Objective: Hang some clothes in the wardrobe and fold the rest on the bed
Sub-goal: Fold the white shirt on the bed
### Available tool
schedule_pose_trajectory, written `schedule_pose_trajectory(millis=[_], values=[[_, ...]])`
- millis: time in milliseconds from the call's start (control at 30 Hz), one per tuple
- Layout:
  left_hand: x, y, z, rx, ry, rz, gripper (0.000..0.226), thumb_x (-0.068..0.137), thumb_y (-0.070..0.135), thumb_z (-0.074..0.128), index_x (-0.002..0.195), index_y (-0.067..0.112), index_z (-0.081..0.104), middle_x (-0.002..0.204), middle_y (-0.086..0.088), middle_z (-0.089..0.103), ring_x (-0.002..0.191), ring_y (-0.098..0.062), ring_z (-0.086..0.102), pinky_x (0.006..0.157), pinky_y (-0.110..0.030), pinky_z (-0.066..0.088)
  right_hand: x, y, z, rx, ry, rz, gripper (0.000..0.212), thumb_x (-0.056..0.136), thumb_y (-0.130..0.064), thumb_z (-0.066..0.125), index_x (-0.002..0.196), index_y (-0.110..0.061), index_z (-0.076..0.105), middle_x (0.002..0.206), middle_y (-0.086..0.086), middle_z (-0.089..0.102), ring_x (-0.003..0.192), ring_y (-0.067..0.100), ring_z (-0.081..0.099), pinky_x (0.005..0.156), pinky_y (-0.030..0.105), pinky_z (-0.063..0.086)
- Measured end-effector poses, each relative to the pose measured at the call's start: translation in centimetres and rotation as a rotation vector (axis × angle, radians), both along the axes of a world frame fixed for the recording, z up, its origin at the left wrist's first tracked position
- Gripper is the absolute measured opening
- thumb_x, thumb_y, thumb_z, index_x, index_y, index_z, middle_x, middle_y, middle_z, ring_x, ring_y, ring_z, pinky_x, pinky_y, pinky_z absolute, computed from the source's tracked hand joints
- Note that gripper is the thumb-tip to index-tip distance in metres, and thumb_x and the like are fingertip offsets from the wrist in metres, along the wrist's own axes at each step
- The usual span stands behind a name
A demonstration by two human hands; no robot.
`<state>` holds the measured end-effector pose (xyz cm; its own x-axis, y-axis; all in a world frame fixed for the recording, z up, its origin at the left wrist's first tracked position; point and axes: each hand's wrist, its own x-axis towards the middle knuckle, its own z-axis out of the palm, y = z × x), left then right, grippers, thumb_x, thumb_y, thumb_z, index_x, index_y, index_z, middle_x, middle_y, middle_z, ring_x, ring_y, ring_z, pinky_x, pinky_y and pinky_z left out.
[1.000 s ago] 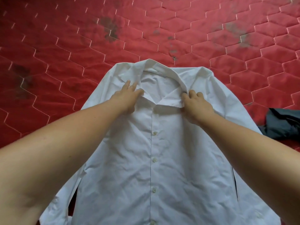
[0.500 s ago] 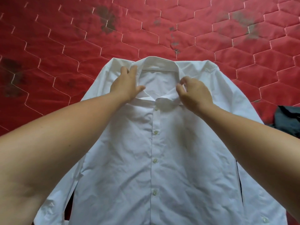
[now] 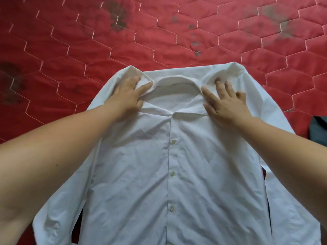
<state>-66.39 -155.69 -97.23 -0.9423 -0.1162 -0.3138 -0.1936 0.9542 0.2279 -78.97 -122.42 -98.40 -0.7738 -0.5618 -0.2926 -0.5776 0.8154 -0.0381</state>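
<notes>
- 2 hands rest on 1 white shirt [image 3: 173,165], which lies face up on the bed [image 3: 70,41]. Its buttoned front shows, its collar [image 3: 175,81] points to the bed's far side, and its hem runs out of view at the near edge.
- Left hand [image 3: 126,96]: fingers straight and spread, flat on the cloth just beside the collar's left wing. It is slightly blurred, so I cannot tell whether the thumb tucks under the wing.
- Right hand [image 3: 224,103]: fingers [image 3: 219,89] straight and fanned, palm down on the shoulder cloth, forefinger touching the collar's right wing. Neither hand pinches; both press.
- Step in hand, by my reading: flattening collar and shoulders ahead of folding. Folding has not begun; the sleeves [image 3: 58,218] lie spread out to the sides.
- To do it well: stroke outward from the collar toward each shoulder seam, both hands together, so the shirt is not dragged sideways.
- Keep the row of buttons [image 3: 173,142] straight down the middle; it serves as the fold's centre line.
- Creases show across the chest and below the left shoulder. They are worth 1 pass down the front before any fold.
- Risk: the red quilted cover looks soft and ridged, so hard pressing may bunch the cloth. Light, long strokes are likely better.
- 1 dark garment [image 3: 318,128] lies at the bed's right side, just beside the shirt; keep the sleeves off it when folding in.
</notes>
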Motion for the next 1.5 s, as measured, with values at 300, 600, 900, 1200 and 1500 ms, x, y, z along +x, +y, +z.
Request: schedule_pose_trajectory(millis=[300,600,900,1200,1500], values=[[-1.3,-1.0,-0.1,-0.091,-0.152,0.162,0.084,0.095,0.074,0.024,0.159,0.033,-0.012,0.166,-0.004,-0.022,0.154,-0.032,-0.015,0.120,-0.056,-0.006,-2.1,-0.9,0.4,0.066,-0.205,-0.118,0.100,0.069,-0.096,0.036,0.150,-0.059,-0.009,0.166,-0.006,-0.024,0.154,0.029,-0.019,0.114,0.074,-0.006],[7.4,5.9,-2.4,-0.169,0.014,-0.042,0.094,0.083,0.085,0.009,0.158,0.035,-0.016,0.162,-0.009,-0.033,0.152,-0.028,-0.024,0.121,-0.061,-0.005,9.0,-2.0,-0.1,-0.004,-0.008,0.103,0.087,0.084,-0.088,0.007,0.159,-0.043,-0.002,0.169,0.004,-0.016,0.154,0.030,-0.021,0.114,0.074,-0.004],[7.4,7.0,-1.4,-0.155,-0.068,0.058,0.088,0.090,0.080,0.018,0.157,0.035,-0.017,0.161,-0.005,-0.036,0.150,-0.027,-0.029,0.118,-0.060,-0.012,8.9,-1.5,0.4,0.063,-0.120,0.040,0.087,0.087,-0.084,0.018,0.157,-0.042,-0.013,0.167,0.002,-0.022,0.152,0.027,-0.026,0.116,0.071,-0.008],[19.1,24.3,1.0,0.180,0.019,-0.330,0.069,0.102,0.048,0.045,0.160,0.022,0.019,0.168,-0.014,0.004,0.155,-0.031,0.004,0.125,-0.045,0.007,20.7,17.6,4.7,-0.156,0.013,-0.748,0.082,0.094,-0.049,0.059,0.159,-0.026,0.016,0.164,0.017,0.013,0.150,0.038,0.014,0.118,0.067,0.007],[21.3,39.3,4.4,0.864,-0.258,0.135,0.051,0.097,0.035,0.061,0.144,0.025,0.047,0.132,0.003,0.052,0.104,-0.006,0.059,0.089,-0.022,0.050,26.7,26.7,5.4,-0.276,-0.307,-1.233,0.038,0.084,-0.030,0.071,0.111,-0.008,0.057,0.108,0.017,0.067,0.100,0.040,0.064,0.081,0.042,0.050]])
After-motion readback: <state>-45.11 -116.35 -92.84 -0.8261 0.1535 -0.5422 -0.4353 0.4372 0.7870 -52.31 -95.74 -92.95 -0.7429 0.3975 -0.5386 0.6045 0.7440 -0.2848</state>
